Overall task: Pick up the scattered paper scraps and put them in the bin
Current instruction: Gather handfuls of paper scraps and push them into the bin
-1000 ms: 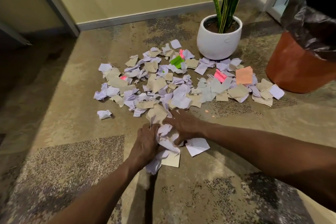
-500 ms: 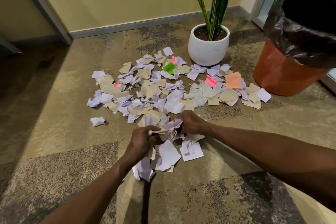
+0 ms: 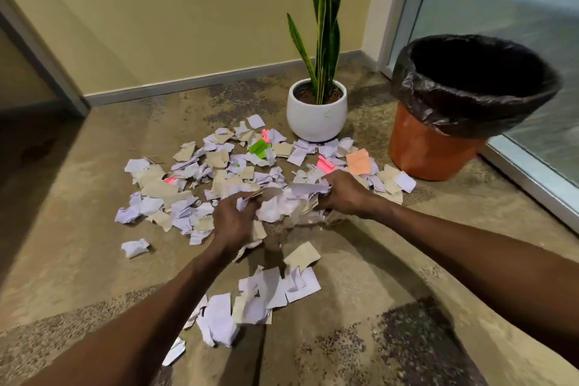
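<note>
Lilac, tan paper scraps (image 3: 200, 185) — some pink, green, orange, terracotta bin (image 3: 429, 153) — black liner (image 3: 445, 110), white pot (image 3: 316, 119), mottled brown floor (image 3: 78, 197)

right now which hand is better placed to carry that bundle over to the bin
Right, probably. The right hand grips the bundle of scraps on the side nearer the bin, which stands to its right past the orange note. The left hand holds the far side and would have to cross over.

1. Light: warm, moderately dim indoor; paler daylight through the glass panel (image 3: 513, 41) far right of the right hand (image 3: 341, 194).
2. Shadows: soft arm shadows on the floor (image 3: 78, 197) below both hands.
3. Image: wide-angle bending at edges; slight motion blur on the bin (image 3: 470, 97).
</note>
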